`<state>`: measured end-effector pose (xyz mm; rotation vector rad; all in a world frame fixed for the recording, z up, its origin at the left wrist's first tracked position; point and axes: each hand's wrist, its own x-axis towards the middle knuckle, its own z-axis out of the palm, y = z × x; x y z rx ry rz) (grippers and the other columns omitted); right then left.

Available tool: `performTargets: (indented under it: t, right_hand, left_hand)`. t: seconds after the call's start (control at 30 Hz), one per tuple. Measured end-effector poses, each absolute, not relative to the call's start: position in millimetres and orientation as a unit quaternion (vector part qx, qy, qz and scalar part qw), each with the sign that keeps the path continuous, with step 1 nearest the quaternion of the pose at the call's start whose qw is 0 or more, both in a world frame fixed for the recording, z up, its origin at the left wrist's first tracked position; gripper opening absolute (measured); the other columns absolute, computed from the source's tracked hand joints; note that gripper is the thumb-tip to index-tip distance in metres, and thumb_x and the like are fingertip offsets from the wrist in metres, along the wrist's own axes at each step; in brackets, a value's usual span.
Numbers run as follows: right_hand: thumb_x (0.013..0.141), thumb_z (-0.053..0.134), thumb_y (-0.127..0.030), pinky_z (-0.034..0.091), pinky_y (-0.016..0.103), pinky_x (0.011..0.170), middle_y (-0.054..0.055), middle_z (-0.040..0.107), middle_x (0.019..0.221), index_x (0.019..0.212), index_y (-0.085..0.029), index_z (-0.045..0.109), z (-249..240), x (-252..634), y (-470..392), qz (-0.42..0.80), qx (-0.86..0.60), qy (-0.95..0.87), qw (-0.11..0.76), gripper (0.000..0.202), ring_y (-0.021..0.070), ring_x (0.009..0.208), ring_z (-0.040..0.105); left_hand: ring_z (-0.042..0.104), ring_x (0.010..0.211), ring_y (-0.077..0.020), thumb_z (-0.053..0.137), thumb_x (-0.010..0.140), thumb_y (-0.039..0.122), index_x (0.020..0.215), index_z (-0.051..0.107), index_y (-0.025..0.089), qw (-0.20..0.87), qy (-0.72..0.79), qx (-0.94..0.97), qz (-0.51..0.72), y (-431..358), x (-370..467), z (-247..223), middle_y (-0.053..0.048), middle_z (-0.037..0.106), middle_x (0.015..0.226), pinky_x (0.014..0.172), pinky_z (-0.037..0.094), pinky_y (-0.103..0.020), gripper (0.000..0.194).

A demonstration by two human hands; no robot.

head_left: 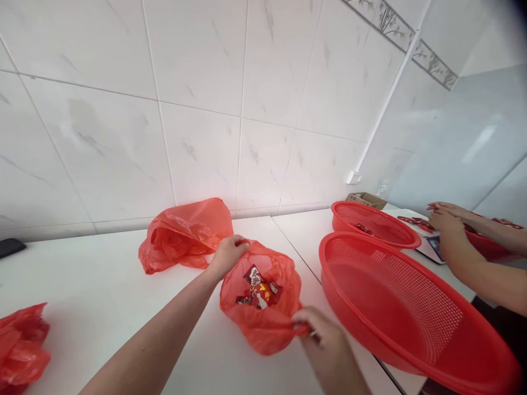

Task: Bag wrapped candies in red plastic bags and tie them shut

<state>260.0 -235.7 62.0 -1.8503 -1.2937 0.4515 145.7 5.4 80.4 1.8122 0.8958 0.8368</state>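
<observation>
A thin red plastic bag (pixel 267 334) stands with its mouth spread on the white table, and several small wrapped packets (pixel 259 288) in red, dark and white lie inside it. My left hand (pixel 229 253) pinches the far left edge of the bag's mouth. At the near right edge, my right hand (pixel 319 323) is closed on a gathered bit of the same bag. Just right of my right hand is a large red plastic basket (pixel 382 307) with perforated sides.
Behind my left hand lies a crumpled red bag (pixel 185 233); another red bag (pixel 22 348) is at the left. A second red basket (pixel 370 222) holds a few packets. Another person's hands (pixel 448 216) work near a scale (pixel 435 247). A dark phone-like object (pixel 11 247) lies far left.
</observation>
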Motion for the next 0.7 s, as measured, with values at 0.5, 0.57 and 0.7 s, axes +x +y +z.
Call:
performTargets:
  t: [0.5, 0.57, 0.7]
  right_hand:
    - [0.069, 0.063, -0.032, 0.052, 0.027, 0.058, 0.000, 0.058, 0.086, 0.104, -0.027, 0.056, 153, 308, -235, 0.052, -0.702, -0.330, 0.629, 0.036, 0.0133, 0.062, 0.056]
    - [0.067, 0.065, -0.032, 0.051, 0.026, 0.057, 0.000, 0.059, 0.088, 0.101, -0.026, 0.060, 150, 316, -237, 0.049, -0.693, -0.320, 0.644, 0.035, 0.0119, 0.061, 0.055]
    - [0.071, 0.068, -0.035, 0.052, 0.024, 0.068, 0.001, 0.062, 0.097, 0.105, -0.027, 0.061, 135, 317, -253, 0.029, -0.669, -0.268, 0.693, 0.036, 0.0137, 0.076, 0.061]
  left_hand:
    - [0.062, 0.079, -0.0157, 0.072, 0.068, 0.027, 0.067, 0.046, 0.020, 0.652, 0.273, 0.585, 0.398, -7, 49, 152, -0.005, 0.066, 0.096, 0.060, 0.048, -0.025, 0.027]
    - [0.062, 0.078, -0.0156, 0.074, 0.067, 0.024, 0.068, 0.049, 0.020, 0.654, 0.269, 0.594, 0.383, -11, 43, 154, -0.002, 0.065, 0.090, 0.061, 0.048, -0.025, 0.026]
    - [0.062, 0.084, -0.0173, 0.075, 0.069, 0.025, 0.081, 0.057, 0.022, 0.583, 0.265, 0.641, 0.423, -26, 31, 161, -0.001, 0.063, 0.090, 0.066, 0.050, -0.025, 0.021]
